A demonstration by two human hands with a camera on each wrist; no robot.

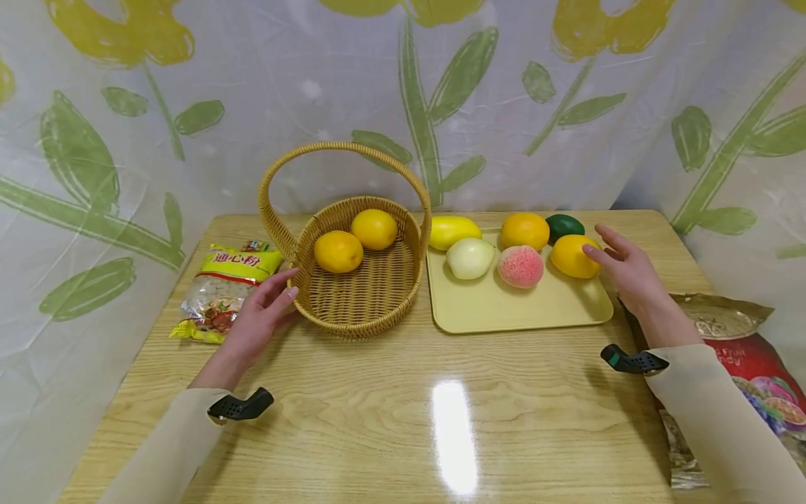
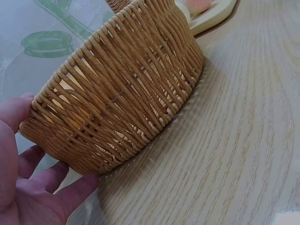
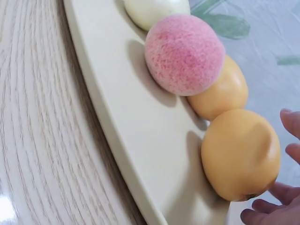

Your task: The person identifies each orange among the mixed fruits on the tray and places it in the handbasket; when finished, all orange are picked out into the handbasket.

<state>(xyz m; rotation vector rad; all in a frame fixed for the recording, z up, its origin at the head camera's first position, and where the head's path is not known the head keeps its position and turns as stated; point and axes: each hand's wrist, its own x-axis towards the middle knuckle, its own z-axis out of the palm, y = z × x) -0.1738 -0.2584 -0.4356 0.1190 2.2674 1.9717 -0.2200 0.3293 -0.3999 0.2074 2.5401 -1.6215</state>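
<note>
A wicker basket [image 1: 362,325] with a tall handle stands left of the middle, two yellow-orange fruits [image 1: 338,252] inside it. My left hand [image 1: 259,318] touches the basket's left side with extended fingers; the wrist view has the thumb by the rim and the other fingertips low against the woven wall [image 2: 126,89]. At the tray's right end, my right hand [image 1: 630,273] reaches around a yellow-orange fruit [image 1: 574,257] with spread fingers. Its thumb overlaps this fruit in the head view; contact is unclear. Beside it on the tray [image 1: 522,318] lie a pink peach [image 1: 520,267] and another orange fruit [image 1: 525,232].
Also on the tray are a pale, onion-shaped piece [image 1: 470,258], a long yellow one [image 1: 452,232] and a dark green one [image 1: 564,227]. A pasta bag [image 1: 220,290] lies left of the basket. A large candy bag [image 1: 749,350] lies under the right forearm.
</note>
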